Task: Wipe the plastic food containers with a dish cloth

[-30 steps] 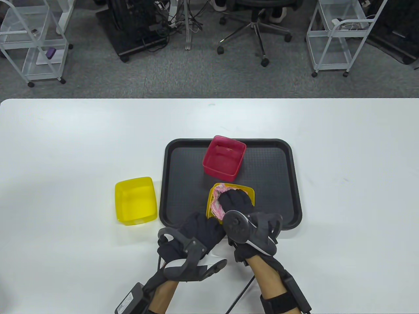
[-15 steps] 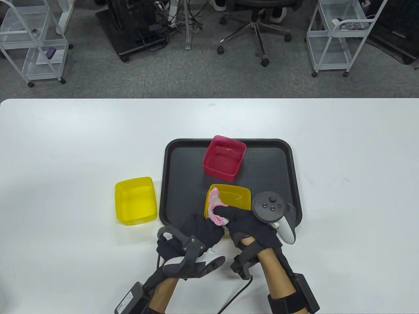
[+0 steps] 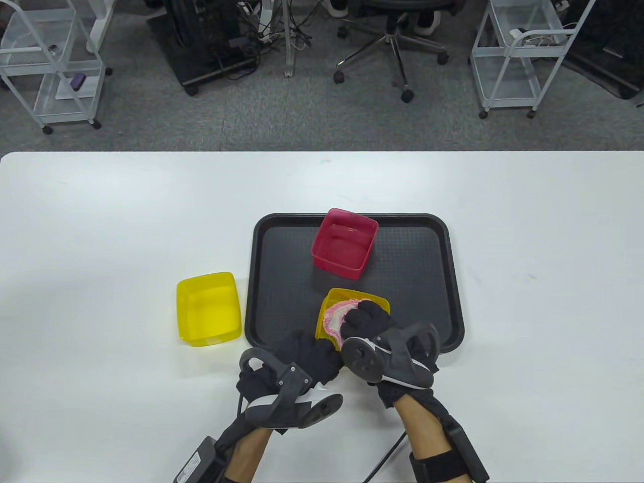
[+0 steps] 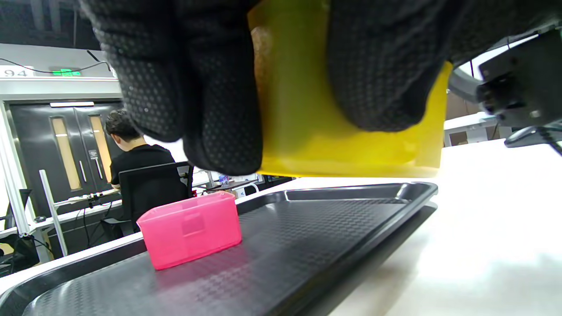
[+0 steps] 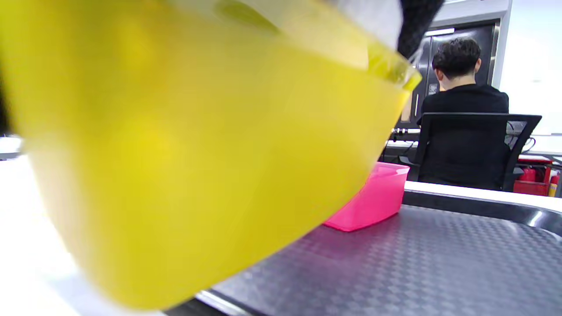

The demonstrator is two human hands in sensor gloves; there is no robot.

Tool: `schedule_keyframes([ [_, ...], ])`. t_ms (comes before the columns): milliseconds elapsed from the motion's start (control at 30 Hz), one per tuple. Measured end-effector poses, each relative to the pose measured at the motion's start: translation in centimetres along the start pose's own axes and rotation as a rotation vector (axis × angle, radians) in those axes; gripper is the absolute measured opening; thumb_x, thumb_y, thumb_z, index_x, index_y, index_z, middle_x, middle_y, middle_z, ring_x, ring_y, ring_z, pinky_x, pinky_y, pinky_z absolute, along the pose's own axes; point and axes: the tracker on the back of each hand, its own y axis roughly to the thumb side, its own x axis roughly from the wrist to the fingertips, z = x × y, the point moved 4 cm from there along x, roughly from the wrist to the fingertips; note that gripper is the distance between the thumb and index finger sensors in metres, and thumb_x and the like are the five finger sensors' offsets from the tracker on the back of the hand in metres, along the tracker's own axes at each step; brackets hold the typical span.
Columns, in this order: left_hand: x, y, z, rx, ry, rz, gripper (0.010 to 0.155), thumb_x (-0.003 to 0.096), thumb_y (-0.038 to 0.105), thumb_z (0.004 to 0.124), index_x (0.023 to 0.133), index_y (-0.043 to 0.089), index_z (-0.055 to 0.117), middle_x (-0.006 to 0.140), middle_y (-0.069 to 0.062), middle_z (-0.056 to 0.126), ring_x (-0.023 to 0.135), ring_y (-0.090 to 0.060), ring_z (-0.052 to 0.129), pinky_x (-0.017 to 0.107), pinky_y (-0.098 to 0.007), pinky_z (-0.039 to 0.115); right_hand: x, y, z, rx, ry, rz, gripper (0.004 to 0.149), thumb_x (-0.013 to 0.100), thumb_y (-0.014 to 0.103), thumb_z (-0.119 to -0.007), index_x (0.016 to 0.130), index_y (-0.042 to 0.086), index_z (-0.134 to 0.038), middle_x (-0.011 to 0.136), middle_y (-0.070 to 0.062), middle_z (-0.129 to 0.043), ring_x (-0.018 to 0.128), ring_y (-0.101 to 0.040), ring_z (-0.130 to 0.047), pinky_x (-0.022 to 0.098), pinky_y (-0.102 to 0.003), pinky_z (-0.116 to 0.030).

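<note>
A yellow plastic container [image 3: 376,301] is held above the near edge of the black tray [image 3: 427,282]. My left hand [image 3: 307,354] grips its near left side; in the left wrist view my fingers [image 4: 219,101] wrap the yellow wall [image 4: 316,131], lifted off the tray. My right hand [image 3: 365,319] is inside the container and presses a pink dish cloth [image 3: 334,314] against its inside. The right wrist view is filled by the tilted yellow container [image 5: 189,145]. A pink-red container [image 3: 344,243] stands at the tray's far middle.
A second yellow container [image 3: 208,308] sits on the white table left of the tray. The pink-red container also shows in the left wrist view [image 4: 191,235] and the right wrist view [image 5: 377,197]. A person sits at a desk behind the table.
My right hand went from deep in the container, back to its near edge with the cloth, then into the container again. The container shifted slightly. The left hand stayed put.
</note>
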Motion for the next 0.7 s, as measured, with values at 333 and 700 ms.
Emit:
schedule_keyframes([
  [333, 0.3, -0.1, 0.3, 0.006, -0.018, -0.014, 0.038, 0.0427, 0.050, 0.088, 0.077, 0.035, 0.091, 0.078, 0.013, 0.099, 0.067, -0.019, 0.109, 0.064, -0.038, 0.094, -1.3, -0.2, 2.4, -0.109, -0.274, -0.093, 0.038, 0.043, 0.000, -0.076, 0.067, 0.023, -0.094, 0.089, -0.003, -0.090, 0.087, -0.039, -0.081, 0.059, -0.054, -0.078],
  [700, -1.5, -6.5, 1.1, -0.177, -0.004, -0.328, 0.038, 0.0452, 0.048, 0.087, 0.078, 0.029, 0.093, 0.076, 0.007, 0.100, 0.061, -0.023, 0.110, 0.058, -0.041, 0.095, -4.6, -3.8, 3.7, 0.370, -0.596, -0.167, 0.041, 0.044, 0.006, -0.076, 0.082, 0.020, -0.083, 0.095, -0.013, -0.081, 0.083, -0.044, -0.080, 0.053, -0.053, -0.080],
])
